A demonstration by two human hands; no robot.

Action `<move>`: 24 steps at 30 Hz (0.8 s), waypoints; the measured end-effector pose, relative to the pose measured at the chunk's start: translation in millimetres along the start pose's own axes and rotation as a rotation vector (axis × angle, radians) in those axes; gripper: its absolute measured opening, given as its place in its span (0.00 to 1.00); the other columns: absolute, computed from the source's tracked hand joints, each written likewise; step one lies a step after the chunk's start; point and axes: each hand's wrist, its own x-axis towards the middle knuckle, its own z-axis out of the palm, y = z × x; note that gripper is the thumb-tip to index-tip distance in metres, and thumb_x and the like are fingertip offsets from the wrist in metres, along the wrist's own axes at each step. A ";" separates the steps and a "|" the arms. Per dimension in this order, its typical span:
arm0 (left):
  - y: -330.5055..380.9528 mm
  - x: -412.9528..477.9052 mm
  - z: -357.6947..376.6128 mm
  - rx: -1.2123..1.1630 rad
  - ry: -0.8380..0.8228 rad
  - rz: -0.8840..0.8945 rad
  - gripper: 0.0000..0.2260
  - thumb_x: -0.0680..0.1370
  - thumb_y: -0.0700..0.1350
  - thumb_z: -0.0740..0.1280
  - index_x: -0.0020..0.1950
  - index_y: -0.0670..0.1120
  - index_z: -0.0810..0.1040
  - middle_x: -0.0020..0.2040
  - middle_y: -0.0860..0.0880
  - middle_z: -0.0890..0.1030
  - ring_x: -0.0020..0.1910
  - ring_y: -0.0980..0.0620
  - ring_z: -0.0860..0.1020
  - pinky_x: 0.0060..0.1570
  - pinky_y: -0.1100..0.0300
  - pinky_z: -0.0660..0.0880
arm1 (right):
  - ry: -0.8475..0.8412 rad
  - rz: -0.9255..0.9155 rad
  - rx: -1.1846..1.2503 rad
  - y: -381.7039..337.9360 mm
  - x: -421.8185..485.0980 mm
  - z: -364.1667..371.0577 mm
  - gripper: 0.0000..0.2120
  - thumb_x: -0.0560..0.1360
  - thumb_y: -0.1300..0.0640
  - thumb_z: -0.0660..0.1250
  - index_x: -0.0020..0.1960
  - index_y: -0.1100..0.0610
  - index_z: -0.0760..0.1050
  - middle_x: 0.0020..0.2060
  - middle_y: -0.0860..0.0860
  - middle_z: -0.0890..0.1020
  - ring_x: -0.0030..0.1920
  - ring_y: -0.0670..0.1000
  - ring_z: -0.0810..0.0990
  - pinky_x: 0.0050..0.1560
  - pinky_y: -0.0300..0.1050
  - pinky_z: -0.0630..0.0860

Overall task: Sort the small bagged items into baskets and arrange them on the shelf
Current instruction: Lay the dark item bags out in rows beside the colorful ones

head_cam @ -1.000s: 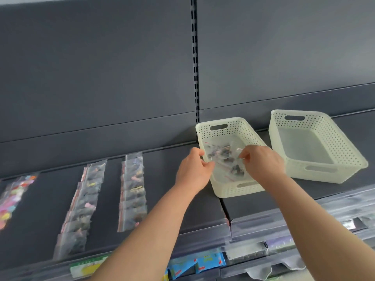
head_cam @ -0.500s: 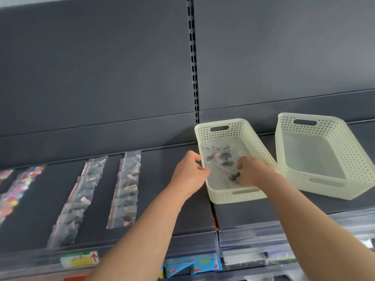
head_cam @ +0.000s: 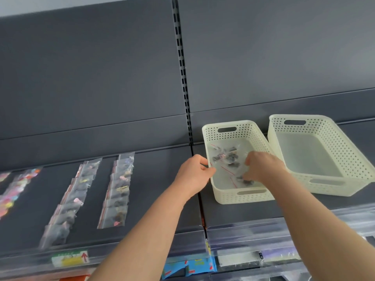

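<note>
On the right half of the dark grey metal shelf, near its front edge, stands the small cream perforated plastic basket, with several small clear zip bags lying loose on its bottom. The left hand has its fingers curled at the left rim of this basket and seems to hold it steady. The right hand is inside, fingers bent down among the bags; whether it pinches one I cannot tell. The step, I judge, is settling the bags in the basket. The next move calls for letting them go and reaching to the rows of bagged items on the left half of the shelf, with the large empty cream basket waiting just beside. One second ago both hands were close together above the basket; now the left has gone to the rim and the right is lower.
</note>
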 end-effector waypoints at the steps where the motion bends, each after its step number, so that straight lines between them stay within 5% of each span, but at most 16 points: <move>1: 0.1 1.2 -0.4 0.002 -0.004 0.002 0.07 0.78 0.48 0.67 0.55 0.49 0.75 0.44 0.53 0.83 0.46 0.53 0.81 0.53 0.49 0.79 | -0.052 0.018 -0.019 -0.9 0.0 2.4 0.17 0.67 0.57 0.72 0.55 0.54 0.73 0.45 0.49 0.79 0.45 0.53 0.78 0.47 0.47 0.77; 5: -1.7 5.8 -4.8 -0.004 -0.043 -0.001 0.07 0.78 0.49 0.67 0.55 0.49 0.75 0.46 0.54 0.82 0.47 0.54 0.81 0.53 0.50 0.79 | -0.093 0.039 0.221 -7.4 -2.8 -5.3 0.16 0.68 0.61 0.75 0.52 0.53 0.74 0.46 0.48 0.77 0.45 0.51 0.76 0.45 0.42 0.74; 10: 2.2 12.5 -19.2 -0.161 0.022 0.048 0.12 0.78 0.56 0.66 0.57 0.52 0.74 0.50 0.59 0.78 0.50 0.61 0.77 0.53 0.58 0.75 | 0.172 -0.058 0.823 -33.3 -19.0 -29.3 0.11 0.71 0.62 0.72 0.52 0.53 0.78 0.35 0.46 0.79 0.31 0.42 0.75 0.29 0.33 0.67; 13: 4.1 14.6 -31.6 -0.313 0.029 0.062 0.14 0.78 0.56 0.68 0.59 0.50 0.76 0.54 0.57 0.79 0.52 0.61 0.77 0.54 0.60 0.75 | 0.113 -0.126 1.069 -61.7 -26.5 -38.7 0.09 0.71 0.62 0.73 0.49 0.52 0.79 0.35 0.48 0.82 0.32 0.46 0.79 0.35 0.37 0.74; 16: -6.2 16.5 -48.5 -0.407 0.127 0.053 0.03 0.79 0.46 0.67 0.49 0.48 0.79 0.44 0.53 0.82 0.45 0.56 0.79 0.51 0.54 0.78 | 0.030 -0.187 1.161 -87.8 -27.9 -36.0 0.08 0.70 0.63 0.74 0.46 0.54 0.80 0.34 0.51 0.80 0.33 0.48 0.76 0.32 0.37 0.73; 20: -32.7 20.9 -69.9 -0.420 0.206 0.021 0.07 0.81 0.42 0.63 0.44 0.46 0.76 0.38 0.50 0.80 0.40 0.52 0.78 0.49 0.52 0.79 | -0.091 -0.194 1.291 -119.4 -22.9 -20.8 0.03 0.74 0.63 0.69 0.42 0.57 0.81 0.35 0.52 0.79 0.38 0.50 0.76 0.50 0.45 0.79; 24: -57.4 26.9 -86.6 -0.380 0.286 0.000 0.09 0.82 0.42 0.61 0.41 0.47 0.73 0.41 0.48 0.80 0.43 0.48 0.80 0.47 0.51 0.81 | -0.158 -0.190 1.321 -149.8 -16.3 -5.1 0.08 0.75 0.60 0.68 0.37 0.56 0.79 0.34 0.52 0.78 0.39 0.49 0.76 0.52 0.44 0.79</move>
